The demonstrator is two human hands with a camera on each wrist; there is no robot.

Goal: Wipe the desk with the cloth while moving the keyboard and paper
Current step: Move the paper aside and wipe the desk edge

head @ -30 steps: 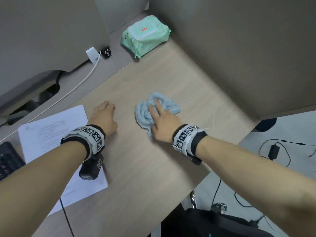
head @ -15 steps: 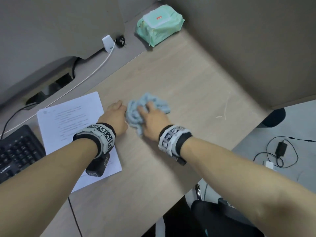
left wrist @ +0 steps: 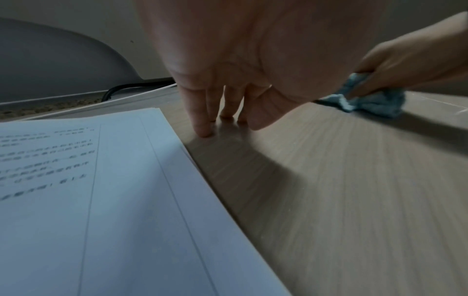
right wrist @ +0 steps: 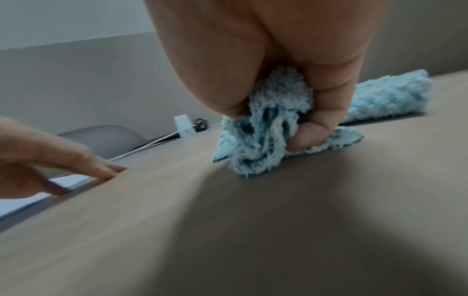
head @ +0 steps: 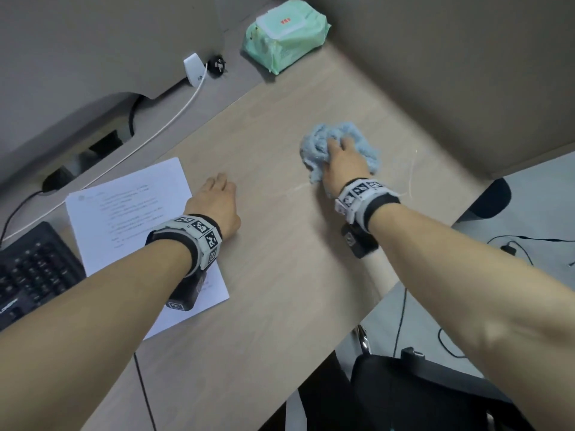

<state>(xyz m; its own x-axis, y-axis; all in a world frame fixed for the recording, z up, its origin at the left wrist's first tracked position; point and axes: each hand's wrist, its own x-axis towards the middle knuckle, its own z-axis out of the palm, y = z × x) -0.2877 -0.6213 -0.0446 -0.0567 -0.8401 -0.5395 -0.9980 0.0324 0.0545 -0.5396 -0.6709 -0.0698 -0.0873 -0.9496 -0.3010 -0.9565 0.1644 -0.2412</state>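
Observation:
A crumpled light-blue cloth (head: 317, 144) (right wrist: 255, 128) (left wrist: 375, 104) lies on the wooden desk (head: 280, 275), right of middle. My right hand (head: 342, 160) (right wrist: 278, 96) presses down on it, thumb and fingers curled into its folds. My left hand (head: 217, 197) (left wrist: 222, 112) rests on the bare desk with straight fingers, fingertips down, just right of the printed paper (head: 130, 219) (left wrist: 88, 200). The black keyboard (head: 31, 269) sits at the left edge, partly out of view.
A green pack of wet wipes (head: 286, 35) lies at the back by the partition. A white charger (head: 194, 70) with its cable and a black plug (head: 216, 68) sit at the back left. The desk's right edge drops to a floor with cables (head: 513, 247).
My right hand has swept the cloth to the right, away from my left hand, which it was nearly touching half a second ago. My left hand stays by the paper's edge.

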